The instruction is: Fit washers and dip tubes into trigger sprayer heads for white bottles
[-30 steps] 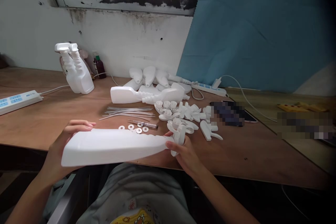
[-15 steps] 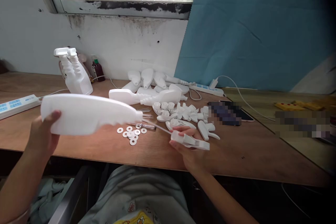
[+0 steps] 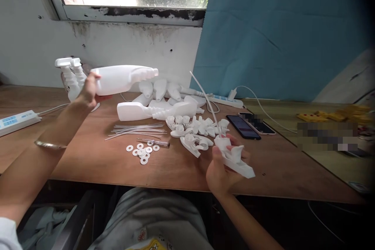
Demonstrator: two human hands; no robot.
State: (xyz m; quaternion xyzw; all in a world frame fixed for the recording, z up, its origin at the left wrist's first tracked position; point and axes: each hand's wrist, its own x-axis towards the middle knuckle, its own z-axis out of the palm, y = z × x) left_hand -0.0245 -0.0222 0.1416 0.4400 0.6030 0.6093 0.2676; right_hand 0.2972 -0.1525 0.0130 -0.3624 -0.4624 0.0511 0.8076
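My left hand [image 3: 88,93] grips a white plastic bottle [image 3: 123,79] by its base and holds it sideways in the air at the back left, neck pointing right. My right hand [image 3: 224,168] holds a white trigger spray head [image 3: 236,160] above the table's front edge; its thin dip tube [image 3: 205,97] sticks up and to the left. Between the hands lie loose spray heads [image 3: 196,129], several white washers [image 3: 142,152], clear tubes [image 3: 139,129] and a small screwdriver [image 3: 154,141] on the wooden table [image 3: 88,156].
Empty white bottles [image 3: 159,103] lie in a heap at the back centre. Two assembled spray bottles [image 3: 70,78] stand at the back left. A power strip [image 3: 16,119] lies at far left, another [image 3: 225,99] by the blue board. Two phones [image 3: 249,125] lie right of the parts.
My left hand has carried the bottle up and away toward the back left. My right hand pulled the spray head with its tube clear of the bottle and turned it so the tube points up.
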